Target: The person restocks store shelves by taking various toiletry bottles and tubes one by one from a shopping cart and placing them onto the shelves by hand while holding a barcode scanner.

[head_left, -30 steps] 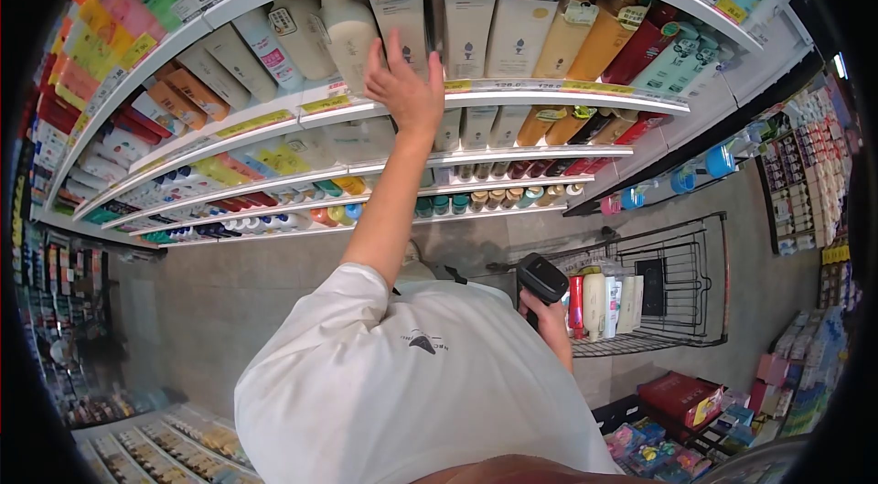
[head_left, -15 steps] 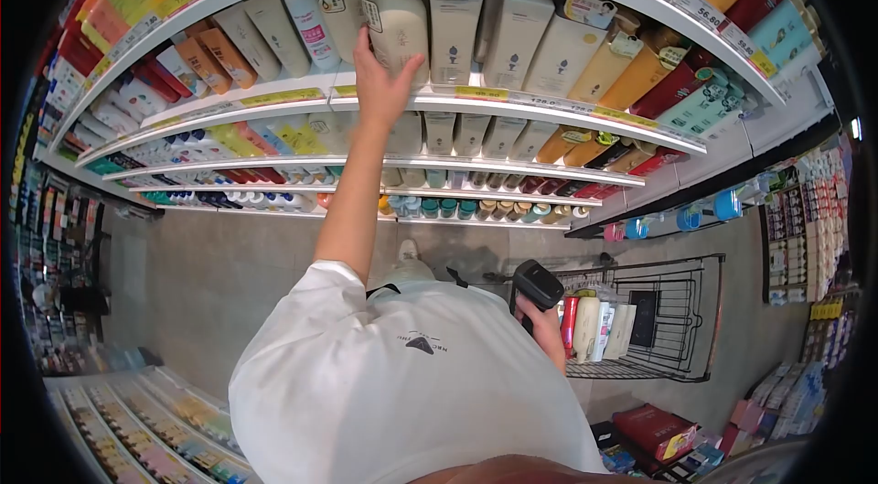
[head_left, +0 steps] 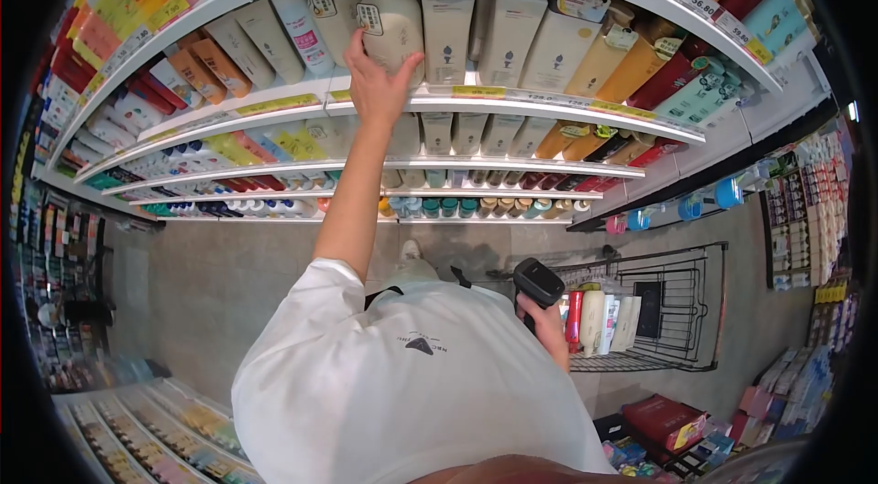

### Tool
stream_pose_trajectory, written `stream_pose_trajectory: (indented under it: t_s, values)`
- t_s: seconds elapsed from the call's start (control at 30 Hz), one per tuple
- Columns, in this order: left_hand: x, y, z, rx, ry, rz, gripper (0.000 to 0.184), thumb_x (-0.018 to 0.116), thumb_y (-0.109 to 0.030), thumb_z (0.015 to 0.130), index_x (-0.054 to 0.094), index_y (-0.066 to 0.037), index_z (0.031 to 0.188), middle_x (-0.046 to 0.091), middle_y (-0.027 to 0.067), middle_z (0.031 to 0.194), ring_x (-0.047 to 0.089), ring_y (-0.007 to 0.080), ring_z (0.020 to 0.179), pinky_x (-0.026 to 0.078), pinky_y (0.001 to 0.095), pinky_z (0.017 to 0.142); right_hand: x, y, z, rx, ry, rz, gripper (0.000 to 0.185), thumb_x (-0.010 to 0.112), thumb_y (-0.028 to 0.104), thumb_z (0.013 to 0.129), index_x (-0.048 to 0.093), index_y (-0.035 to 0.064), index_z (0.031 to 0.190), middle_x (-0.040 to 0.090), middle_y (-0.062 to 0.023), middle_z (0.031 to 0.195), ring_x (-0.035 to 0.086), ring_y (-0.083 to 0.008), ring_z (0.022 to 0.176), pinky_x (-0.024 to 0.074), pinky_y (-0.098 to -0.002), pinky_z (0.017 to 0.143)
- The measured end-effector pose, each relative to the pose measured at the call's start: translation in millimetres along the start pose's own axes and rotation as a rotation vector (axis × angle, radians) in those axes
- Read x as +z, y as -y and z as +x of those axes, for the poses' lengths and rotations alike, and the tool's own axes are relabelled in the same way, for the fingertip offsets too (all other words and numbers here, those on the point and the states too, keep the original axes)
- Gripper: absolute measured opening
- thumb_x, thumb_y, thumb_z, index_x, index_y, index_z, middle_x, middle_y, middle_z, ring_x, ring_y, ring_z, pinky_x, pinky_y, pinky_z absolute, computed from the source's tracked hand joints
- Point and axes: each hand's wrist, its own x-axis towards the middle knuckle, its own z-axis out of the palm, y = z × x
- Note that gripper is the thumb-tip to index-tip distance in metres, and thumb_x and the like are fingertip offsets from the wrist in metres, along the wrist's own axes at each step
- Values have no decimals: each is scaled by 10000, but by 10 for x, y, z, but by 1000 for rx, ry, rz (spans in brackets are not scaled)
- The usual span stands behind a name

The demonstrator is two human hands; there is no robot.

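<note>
My left hand [head_left: 378, 89] reaches up to the shelf and grips a cream-coloured pump bottle [head_left: 399, 19] by its lower part, thumb on the right side and fingers on the left. The bottle stands upright among its neighbours, a dark-printed sticker on its left side. To its left is another cream bottle [head_left: 333, 13]; to its right, a tall cream carton [head_left: 447, 26]. Low by my right side, my right hand [head_left: 547, 330] is closed round the handle of a black handheld barcode scanner [head_left: 538, 282], whose head points up and forward.
Beside me on the right stands a black wire shopping cart [head_left: 700, 301] with several bottles [head_left: 592, 319] in it. Price labels run along the shelf edge [head_left: 366, 105]. Lower shelves hold more bottles. Boxes [head_left: 663, 423] lie behind the cart, and a low display [head_left: 137, 434] is at lower left.
The view has shifted slightly. My left hand remains on the pump bottle, and my right hand keeps the scanner in nearly the same spot.
</note>
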Motion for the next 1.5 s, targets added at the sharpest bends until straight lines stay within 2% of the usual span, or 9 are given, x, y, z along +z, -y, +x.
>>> stream_pose_trajectory:
  t_s: [0.57,0.63,0.67,0.73,0.9,1.03,1.17,1.33,1.5]
  values:
    - [-28,123,0,-15,77,-105,964,858,-434,745,292,-110,1455,467,179,1344,579,408,1136,474,489,956,65,-165,209,21,61,30,179,751,60,868,645,39,1011,599,-7,705,554,-104,565,433,-264,519]
    - [-112,-103,61,332,-314,99,753,836,-337,774,446,-107,1376,522,141,1263,563,347,1103,423,482,975,88,-152,233,14,59,31,183,752,62,870,649,40,1020,598,-3,697,556,-99,565,430,-259,512]
    - [-165,-246,82,340,-310,94,753,836,-337,774,446,-107,1376,522,141,1263,563,347,1103,423,482,975,92,-150,227,20,59,26,190,756,68,871,653,44,1029,596,2,684,556,-94,561,431,-257,511]
    - [-269,-623,128,630,-50,-30,567,819,-208,786,571,-106,1286,579,103,1154,529,286,1072,398,425,975,99,-152,211,29,54,24,198,759,75,872,656,47,1039,593,8,671,555,-90,556,433,-255,510]
    - [-10,-1345,392,894,124,224,470,757,-330,832,629,-288,1282,574,67,1163,485,259,1138,343,422,931,96,-179,208,30,83,29,205,775,95,869,667,46,1036,593,13,649,543,-80,532,428,-251,500]
    - [185,-1473,465,884,79,474,512,729,-535,820,619,-396,1301,539,78,1195,437,250,1182,285,485,911,79,-257,179,4,71,46,206,782,104,865,669,42,1025,596,14,656,548,-77,537,430,-248,501]
    - [231,-1516,489,891,87,537,548,716,-603,800,627,-391,1298,512,103,1200,410,278,1180,279,519,919,56,-303,113,14,36,35,212,775,65,853,648,47,1021,609,-1,700,574,-97,580,453,-258,535]
    - [269,-1479,404,764,109,511,603,702,-636,803,610,-376,1339,505,141,1178,411,325,1137,270,595,942,28,-331,83,5,34,38,214,779,73,850,650,52,1020,611,3,709,572,-94,584,451,-256,539]
    - [392,-1565,457,563,342,509,708,730,-624,788,538,-371,1420,489,218,1325,397,379,1282,251,647,979,41,-330,33,11,42,-18,214,780,88,844,651,55,1012,611,9,726,566,-88,607,447,-255,548]
